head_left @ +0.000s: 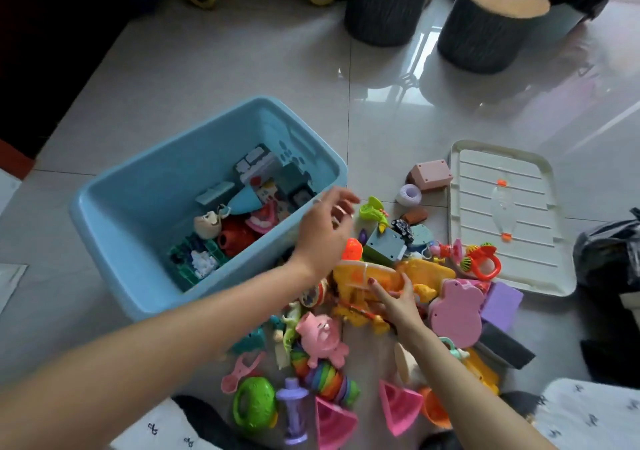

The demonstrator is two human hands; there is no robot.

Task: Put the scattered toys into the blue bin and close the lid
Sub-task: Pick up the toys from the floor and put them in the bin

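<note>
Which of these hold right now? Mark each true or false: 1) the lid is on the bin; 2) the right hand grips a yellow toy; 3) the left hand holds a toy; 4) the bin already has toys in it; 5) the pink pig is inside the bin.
1) False: the lid lies flat on the floor, right of the toy pile, and the blue bin is open.
2) True: the right hand grips the yellow toy.
3) False: the left hand is empty, fingers relaxed by the bin's rim.
4) True.
5) False: the pink pig lies on the floor.
</note>
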